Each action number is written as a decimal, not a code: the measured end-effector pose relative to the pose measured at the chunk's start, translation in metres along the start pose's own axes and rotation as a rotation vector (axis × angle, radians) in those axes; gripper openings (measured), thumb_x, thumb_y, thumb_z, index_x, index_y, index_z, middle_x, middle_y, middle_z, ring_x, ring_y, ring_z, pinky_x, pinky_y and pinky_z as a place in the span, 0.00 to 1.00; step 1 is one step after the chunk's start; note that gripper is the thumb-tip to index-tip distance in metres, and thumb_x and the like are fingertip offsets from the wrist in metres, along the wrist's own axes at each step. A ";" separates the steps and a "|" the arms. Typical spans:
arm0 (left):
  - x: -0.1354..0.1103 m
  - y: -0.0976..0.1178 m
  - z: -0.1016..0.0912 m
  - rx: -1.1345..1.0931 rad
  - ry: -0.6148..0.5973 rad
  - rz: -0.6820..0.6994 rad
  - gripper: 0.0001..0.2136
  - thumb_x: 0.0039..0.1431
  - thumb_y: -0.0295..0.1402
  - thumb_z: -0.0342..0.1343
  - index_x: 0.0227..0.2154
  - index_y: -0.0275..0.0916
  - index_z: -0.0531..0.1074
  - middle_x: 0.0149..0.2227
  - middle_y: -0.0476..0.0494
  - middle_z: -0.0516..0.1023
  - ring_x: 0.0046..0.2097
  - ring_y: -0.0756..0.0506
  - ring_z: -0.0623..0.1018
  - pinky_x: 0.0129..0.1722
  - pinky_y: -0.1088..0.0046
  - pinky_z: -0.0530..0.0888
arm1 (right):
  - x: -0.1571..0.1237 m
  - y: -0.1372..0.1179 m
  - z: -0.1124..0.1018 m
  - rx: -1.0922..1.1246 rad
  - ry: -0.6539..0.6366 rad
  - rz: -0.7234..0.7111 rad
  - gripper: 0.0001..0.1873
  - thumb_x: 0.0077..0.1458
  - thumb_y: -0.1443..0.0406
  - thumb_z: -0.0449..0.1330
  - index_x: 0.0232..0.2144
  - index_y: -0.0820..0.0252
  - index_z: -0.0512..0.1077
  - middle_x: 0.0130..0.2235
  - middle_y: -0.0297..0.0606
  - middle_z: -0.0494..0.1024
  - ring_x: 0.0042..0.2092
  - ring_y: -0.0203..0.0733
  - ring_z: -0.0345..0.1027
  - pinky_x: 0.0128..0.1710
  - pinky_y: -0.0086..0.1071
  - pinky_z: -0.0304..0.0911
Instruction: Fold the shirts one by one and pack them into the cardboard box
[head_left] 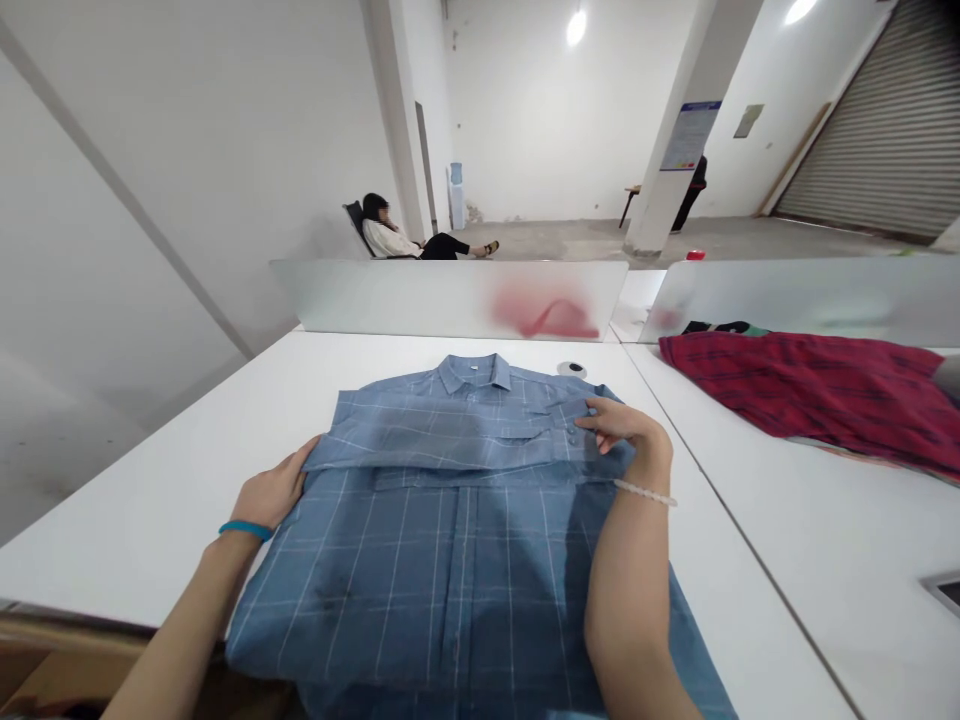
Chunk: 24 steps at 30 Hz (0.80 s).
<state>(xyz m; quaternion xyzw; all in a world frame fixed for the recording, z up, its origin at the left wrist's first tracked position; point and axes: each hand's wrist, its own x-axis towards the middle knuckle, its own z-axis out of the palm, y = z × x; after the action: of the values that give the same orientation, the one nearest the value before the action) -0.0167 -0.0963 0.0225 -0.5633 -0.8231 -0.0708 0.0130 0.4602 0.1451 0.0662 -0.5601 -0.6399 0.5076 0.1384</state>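
Note:
A blue shirt [420,580] with a white check lies front up on the table, its collar [474,372] at the far end. One long sleeve [420,435] is laid across the chest from the left, its buttoned cuff towards the right. My left hand [276,487] is closed at the left edge of the shirt, where the sleeve folds over; its fingertips are partly hidden. At the right, my right hand [613,422] pinches the cuff [568,425] between thumb and fingers. The shirt's lower part hangs towards me over the near edge.
Frosted dividers [450,298] stand along the table's [187,460] far side. A red and dark checked garment [810,390] lies on the adjoining table at right. Near the collar is a round cable hole [573,369]. Beyond the divider a person [394,235] sits reclined. A cardboard box [67,670] is below, left.

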 end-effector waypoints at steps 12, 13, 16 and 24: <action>0.012 0.065 -0.048 0.090 -0.131 0.441 0.26 0.62 0.42 0.36 0.60 0.41 0.60 0.64 0.44 0.57 0.63 0.40 0.59 0.61 0.59 0.58 | 0.003 -0.004 -0.007 -0.249 -0.052 0.120 0.15 0.56 0.66 0.59 0.45 0.66 0.65 0.20 0.32 0.72 0.22 0.37 0.69 0.24 0.29 0.68; 0.018 0.081 -0.043 0.097 -0.096 0.433 0.26 0.63 0.43 0.34 0.59 0.41 0.61 0.63 0.43 0.59 0.63 0.41 0.59 0.62 0.58 0.56 | 0.000 -0.005 -0.010 -0.278 0.003 0.116 0.16 0.56 0.66 0.58 0.46 0.66 0.65 0.24 0.37 0.75 0.25 0.38 0.72 0.27 0.30 0.69; 0.038 0.120 -0.014 0.108 -0.047 0.332 0.27 0.64 0.45 0.31 0.60 0.40 0.60 0.62 0.41 0.62 0.64 0.40 0.58 0.61 0.54 0.54 | -0.012 -0.016 -0.019 -0.466 0.245 0.042 0.20 0.56 0.64 0.58 0.50 0.66 0.66 0.42 0.49 0.77 0.40 0.44 0.74 0.38 0.32 0.68; 0.057 0.129 0.044 0.120 -0.040 0.300 0.32 0.62 0.49 0.35 0.62 0.34 0.54 0.65 0.35 0.54 0.66 0.35 0.50 0.62 0.50 0.49 | 0.010 -0.057 0.041 -0.722 0.184 -0.172 0.33 0.61 0.49 0.46 0.64 0.55 0.52 0.66 0.48 0.48 0.66 0.57 0.39 0.60 0.54 0.43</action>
<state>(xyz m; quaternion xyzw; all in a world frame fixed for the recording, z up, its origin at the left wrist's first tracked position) 0.0847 0.0074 -0.0019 -0.6794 -0.7326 -0.0074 0.0405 0.3935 0.1414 0.0901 -0.5604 -0.8071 0.1835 0.0311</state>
